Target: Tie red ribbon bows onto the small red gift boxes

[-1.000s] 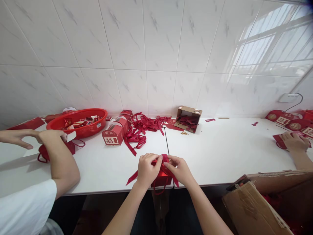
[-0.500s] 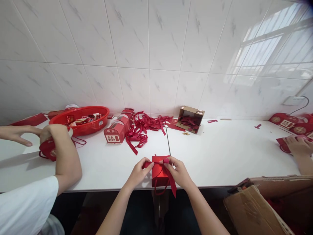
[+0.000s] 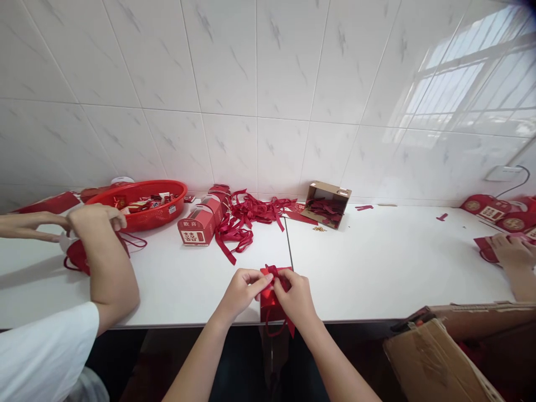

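A small red gift box [image 3: 270, 310] with a cord handle stands at the table's front edge, partly covered by my hands. Over its top, my left hand [image 3: 244, 290] and my right hand [image 3: 296, 295] meet, both pinching a dark red ribbon [image 3: 272, 270]. The ribbon is looped between the fingertips, and one tail hangs down the front right of the box. How the loops cross is hidden by my fingers.
Behind lie a heap of red ribbons [image 3: 259, 211], printed red boxes [image 3: 196, 228] and a small cardboard box [image 3: 326, 205]. A co-worker's arm [image 3: 106, 262] works by a red basket [image 3: 178, 204] at left; another person's hand [image 3: 508, 251] is at right. An open carton [image 3: 435, 357] stands front right.
My hands have drawn together over the box, and the ribbon is now gathered into a loop between them. The left co-worker's hand has lifted slightly towards the basket.
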A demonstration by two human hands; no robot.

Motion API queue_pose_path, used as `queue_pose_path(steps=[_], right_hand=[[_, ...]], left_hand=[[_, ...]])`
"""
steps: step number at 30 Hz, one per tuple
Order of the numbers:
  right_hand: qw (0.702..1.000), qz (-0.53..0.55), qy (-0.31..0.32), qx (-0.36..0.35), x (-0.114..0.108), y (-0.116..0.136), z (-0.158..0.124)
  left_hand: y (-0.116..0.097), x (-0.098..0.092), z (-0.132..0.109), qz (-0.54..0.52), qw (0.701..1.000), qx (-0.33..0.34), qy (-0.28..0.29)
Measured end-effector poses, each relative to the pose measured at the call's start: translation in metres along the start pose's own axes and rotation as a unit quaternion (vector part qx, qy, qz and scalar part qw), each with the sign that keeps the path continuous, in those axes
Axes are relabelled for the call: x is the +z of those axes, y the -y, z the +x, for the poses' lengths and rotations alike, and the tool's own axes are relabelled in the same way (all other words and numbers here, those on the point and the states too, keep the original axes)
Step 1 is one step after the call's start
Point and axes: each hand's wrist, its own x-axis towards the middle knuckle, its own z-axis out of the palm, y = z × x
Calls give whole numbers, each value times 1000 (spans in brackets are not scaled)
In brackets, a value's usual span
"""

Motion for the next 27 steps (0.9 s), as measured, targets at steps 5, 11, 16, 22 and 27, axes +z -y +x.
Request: queue_pose_path(steps=[5, 11, 16, 22, 27], right_hand=[[995, -51, 27, -84, -6, -1, -4], [995, -25, 39, -89, -10, -2, -3], [998, 19, 40, -49, -11, -7, 1], [996, 68, 39, -35, -12, -11, 1], [993, 116, 10, 1, -6, -11, -2]], left_hand=[[-22, 8, 5, 68, 996, 50, -1], [-48, 11, 27, 45, 993, 103, 46], [-31, 4, 40, 59, 993, 95, -50], [13, 1, 19, 73, 995, 68, -8], [30, 12, 8, 13, 993, 84, -85]])
